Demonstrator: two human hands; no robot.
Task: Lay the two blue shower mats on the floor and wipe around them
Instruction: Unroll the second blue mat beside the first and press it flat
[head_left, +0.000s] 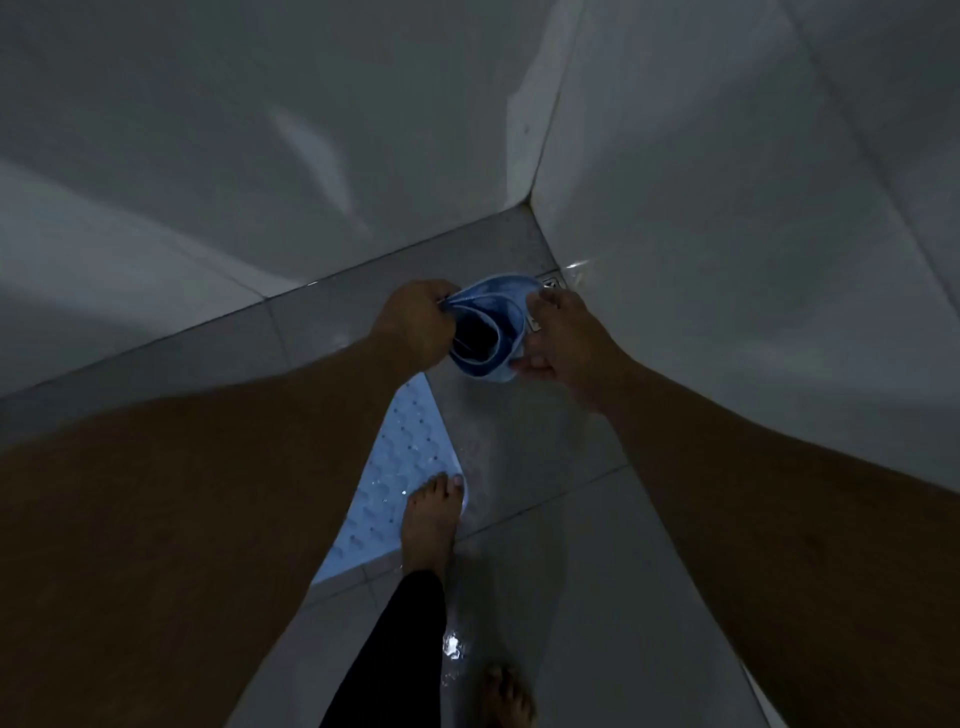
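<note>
While both hands' grip (415, 325) (561, 338) clamps rolled mat (493, 332), flat mat (405, 493) underfoot, drain (551, 284) behind

Two blue rubbery shower mats: one rolled mat (491, 332), one flat dimpled mat (410, 467). Two bare hands, two bare feet, one floor drain (551, 284).

Both arms reach out over the grey tiled floor (545, 467) in a dim shower corner. The left hand (415, 325) and right hand (563, 340) grip opposite sides of a rolled blue mat (491, 332), held up off the floor with its open curl facing the person. Behind it a small drain (551, 284) sits by the white wall (727, 208). A second blue mat (400, 478) lies flat below, a bare foot (431, 525) resting on its edge. The tiles look wet.
</note>
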